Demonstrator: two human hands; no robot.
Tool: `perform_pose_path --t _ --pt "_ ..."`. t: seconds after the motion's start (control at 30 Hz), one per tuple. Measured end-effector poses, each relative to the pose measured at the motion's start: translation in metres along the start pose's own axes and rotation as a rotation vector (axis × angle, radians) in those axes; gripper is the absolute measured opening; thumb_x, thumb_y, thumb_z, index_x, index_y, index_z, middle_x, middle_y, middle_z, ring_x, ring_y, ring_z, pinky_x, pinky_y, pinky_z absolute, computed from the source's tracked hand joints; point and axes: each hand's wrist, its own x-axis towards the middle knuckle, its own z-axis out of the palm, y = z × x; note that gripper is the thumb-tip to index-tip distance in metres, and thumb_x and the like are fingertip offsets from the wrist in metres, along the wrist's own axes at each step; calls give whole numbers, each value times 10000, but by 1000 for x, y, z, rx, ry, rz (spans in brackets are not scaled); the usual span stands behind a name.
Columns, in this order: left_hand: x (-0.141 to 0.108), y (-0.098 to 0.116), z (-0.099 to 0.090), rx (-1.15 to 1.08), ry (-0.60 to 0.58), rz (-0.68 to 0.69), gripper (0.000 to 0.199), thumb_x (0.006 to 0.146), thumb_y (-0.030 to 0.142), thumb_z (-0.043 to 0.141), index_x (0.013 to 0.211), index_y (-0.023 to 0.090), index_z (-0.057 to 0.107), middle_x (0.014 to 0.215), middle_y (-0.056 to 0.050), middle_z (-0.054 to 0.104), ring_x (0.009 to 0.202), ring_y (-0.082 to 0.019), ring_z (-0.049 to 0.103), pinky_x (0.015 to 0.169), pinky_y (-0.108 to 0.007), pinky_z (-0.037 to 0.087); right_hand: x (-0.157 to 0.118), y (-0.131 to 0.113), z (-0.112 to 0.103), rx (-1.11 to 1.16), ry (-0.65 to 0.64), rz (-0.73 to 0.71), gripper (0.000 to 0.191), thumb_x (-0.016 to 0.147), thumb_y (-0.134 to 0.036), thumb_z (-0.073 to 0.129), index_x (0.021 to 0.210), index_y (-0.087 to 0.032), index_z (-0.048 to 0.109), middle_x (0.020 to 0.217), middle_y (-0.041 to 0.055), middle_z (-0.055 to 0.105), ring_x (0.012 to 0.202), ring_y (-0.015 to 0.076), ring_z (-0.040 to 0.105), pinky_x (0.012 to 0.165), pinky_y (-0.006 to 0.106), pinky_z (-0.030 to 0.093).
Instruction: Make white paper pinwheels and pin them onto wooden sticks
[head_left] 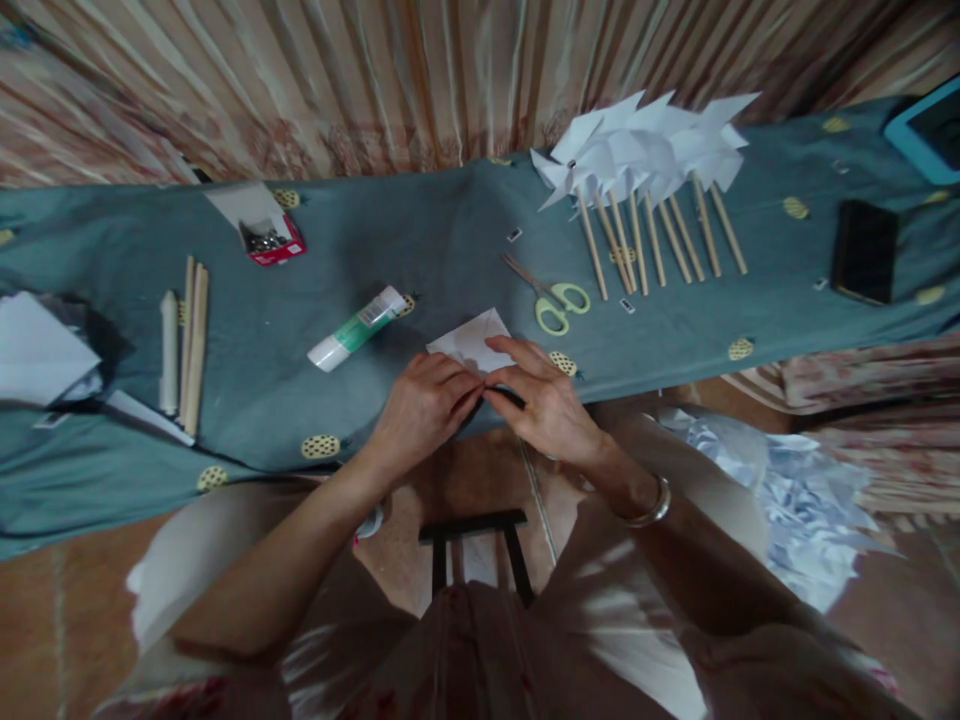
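Observation:
A small piece of white paper (pixel 474 338) with a fold line lies near the front edge of the cloth-covered table. My left hand (pixel 429 402) grips its near side, the fingers curled and pressed together. From the other side my right hand (pixel 546 405) pinches the paper's near corner, its fingertips meeting those of the left. The hands hide the lower part of the paper. Just beyond the left hand lies a glue stick (pixel 357 328) with a green and white label. Scissors (pixel 551 300) with light green handles rest beyond the right hand.
Paper pinwheels (pixel 645 150) on wooden sticks lie at the back right, near a dark phone (pixel 865 250). At left are a red and white box (pixel 271 238) of small metal pieces, loose sticks (pixel 196 345) and stacked paper (pixel 41 350). Crumpled white paper (pixel 810 510) sits low at right.

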Motion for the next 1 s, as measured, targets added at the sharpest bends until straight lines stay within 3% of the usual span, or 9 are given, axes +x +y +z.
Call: perform_pose_path --t 0.47,0.7,1.0 --pt "5 8 5 -193 7 -59 197 958 274 559 958 182 733 904 -70 746 868 -200 667 825 -371 527 -7 6 -12 35 -31 44 135 905 -241 597 888 -213 727 1363 104 618 1264 275 590 1067 502 490" --pt "-1 7 1 -247 113 -80 216 939 285 602 1068 137 693 954 -98 742 894 -206 675 828 -363 547 -7 4 -4 39 77 158 129 890 -227 599 819 -208 705 1367 99 609 1253 284 595 1067 498 492" --pt "-3 15 3 -175 43 -48 224 969 211 521 1114 179 688 1060 -106 697 993 -222 629 862 -398 552 -7 4 1 20 103 208 91 851 -231 655 763 -240 674 1336 75 623 1280 273 579 1085 474 482"
